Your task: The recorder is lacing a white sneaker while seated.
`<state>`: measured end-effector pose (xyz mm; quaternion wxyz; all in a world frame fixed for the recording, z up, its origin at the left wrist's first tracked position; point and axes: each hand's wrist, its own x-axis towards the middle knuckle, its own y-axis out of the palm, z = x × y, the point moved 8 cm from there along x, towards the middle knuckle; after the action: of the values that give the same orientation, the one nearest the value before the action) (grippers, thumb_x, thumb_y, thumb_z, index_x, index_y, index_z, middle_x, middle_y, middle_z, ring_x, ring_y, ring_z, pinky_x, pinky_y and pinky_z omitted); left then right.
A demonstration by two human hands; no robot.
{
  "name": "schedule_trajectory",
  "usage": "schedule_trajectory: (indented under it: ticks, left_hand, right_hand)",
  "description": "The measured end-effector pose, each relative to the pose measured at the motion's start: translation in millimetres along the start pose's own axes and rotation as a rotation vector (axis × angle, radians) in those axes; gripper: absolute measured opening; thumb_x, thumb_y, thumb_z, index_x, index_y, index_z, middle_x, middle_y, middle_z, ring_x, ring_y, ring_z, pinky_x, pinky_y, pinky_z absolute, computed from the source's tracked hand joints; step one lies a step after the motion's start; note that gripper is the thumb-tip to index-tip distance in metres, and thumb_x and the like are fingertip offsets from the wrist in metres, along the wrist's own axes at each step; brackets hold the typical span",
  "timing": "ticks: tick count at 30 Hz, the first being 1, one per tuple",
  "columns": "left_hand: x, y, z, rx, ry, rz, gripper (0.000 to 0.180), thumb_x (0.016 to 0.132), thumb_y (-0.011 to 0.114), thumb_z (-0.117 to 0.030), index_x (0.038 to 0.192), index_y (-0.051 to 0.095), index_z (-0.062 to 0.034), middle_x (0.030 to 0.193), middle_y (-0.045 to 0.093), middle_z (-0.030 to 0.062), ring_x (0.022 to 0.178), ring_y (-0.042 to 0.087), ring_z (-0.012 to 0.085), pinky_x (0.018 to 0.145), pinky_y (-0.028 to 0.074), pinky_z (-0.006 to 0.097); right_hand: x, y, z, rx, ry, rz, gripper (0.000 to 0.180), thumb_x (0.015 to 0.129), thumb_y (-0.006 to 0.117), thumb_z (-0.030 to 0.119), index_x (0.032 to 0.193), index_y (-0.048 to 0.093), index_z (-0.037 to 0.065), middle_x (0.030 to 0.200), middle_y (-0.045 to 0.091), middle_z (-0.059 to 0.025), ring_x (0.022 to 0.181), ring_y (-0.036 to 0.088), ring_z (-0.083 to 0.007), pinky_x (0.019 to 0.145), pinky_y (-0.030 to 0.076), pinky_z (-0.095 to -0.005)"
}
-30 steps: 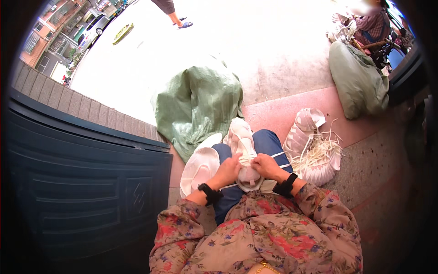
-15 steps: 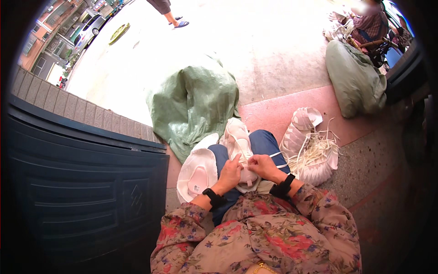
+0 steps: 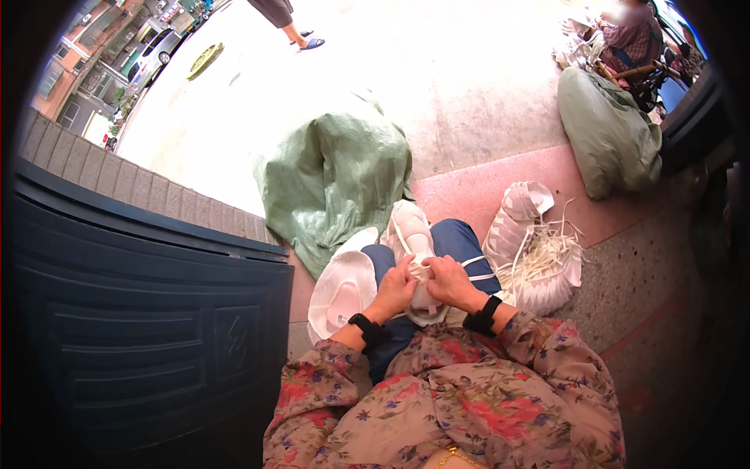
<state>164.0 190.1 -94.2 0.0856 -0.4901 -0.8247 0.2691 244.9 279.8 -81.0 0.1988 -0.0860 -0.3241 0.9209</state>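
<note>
Both hands [image 3: 426, 285] pinching white mask [image 3: 422, 270], sacks either side

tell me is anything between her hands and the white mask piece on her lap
Nothing visible. The left hand and right hand both rest directly on the white mask piece on the lap, with fingers meeting over it.

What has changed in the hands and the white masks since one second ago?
Hardly anything. Both hands, left hand and right hand, still grip the white mask on the lap. The mask stack, green sack and strap bag stayed put.
</note>
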Motion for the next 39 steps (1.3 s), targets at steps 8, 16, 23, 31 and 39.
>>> schedule_trajectory:
  ticks: [8, 16, 23, 31, 39]
  left_hand:
    - [-50, -183, -20, 0.194, -0.115, -0.131, 0.030, 0.075, 0.052, 0.001, 0.104, 0.057, -0.0004, 0.066, 0.047, -0.0011, 0.059, 0.042, 0.0053, 0.052, 0.038, 0.021]
    - [-176, -323, 80, 0.723, -0.528, -0.175, 0.026, 0.069, 0.055, -0.001, 0.095, 0.060, -0.0007, 0.065, 0.057, 0.0093, 0.060, 0.055, 0.0188, 0.060, 0.045, 0.030]
    - [-43, -188, 2, 0.681, 0.086, -0.232, 0.011, 0.074, 0.052, -0.002, 0.083, 0.058, -0.0003, 0.081, 0.059, 0.0147, 0.079, 0.052, 0.0332, 0.070, 0.042, 0.039]
    - [15, -3, -44, 0.428, 0.437, 0.162, 0.024, 0.067, 0.053, 0.003, 0.090, 0.056, -0.0047, 0.079, 0.059, 0.0120, 0.084, 0.052, 0.0302, 0.072, 0.046, 0.037]
    - [15, 22, -56, 0.609, 0.535, 0.267, 0.030, 0.069, 0.053, 0.000, 0.099, 0.053, -0.0053, 0.079, 0.060, 0.0104, 0.084, 0.053, 0.0297, 0.070, 0.047, 0.037]
  right_hand:
    - [18, 18, -28, 0.243, 0.144, 0.151, 0.026, 0.068, 0.056, 0.009, 0.094, 0.058, 0.006, 0.070, 0.054, -0.0045, 0.075, 0.052, -0.0195, 0.067, 0.040, -0.0295]
    - [3, -92, -69, 1.140, 0.367, -0.089, 0.037, 0.076, 0.058, 0.011, 0.111, 0.048, 0.003, 0.082, 0.050, 0.0007, 0.069, 0.047, -0.0076, 0.066, 0.043, -0.0238]
    - [-100, -247, -229, 1.259, 0.551, -1.040, 0.013, 0.077, 0.056, 0.004, 0.089, 0.051, 0.004, 0.067, 0.046, 0.0023, 0.053, 0.044, -0.0059, 0.051, 0.041, -0.0214]
    - [-27, -119, -99, 0.244, 0.222, -0.447, 0.014, 0.078, 0.058, 0.007, 0.091, 0.058, 0.003, 0.083, 0.060, -0.0080, 0.077, 0.057, -0.0174, 0.070, 0.045, -0.0286]
    - [-15, -7, -15, -0.332, -0.288, 0.066, 0.016, 0.073, 0.057, 0.011, 0.088, 0.058, 0.007, 0.082, 0.058, -0.0064, 0.083, 0.055, -0.0238, 0.076, 0.041, -0.0355]
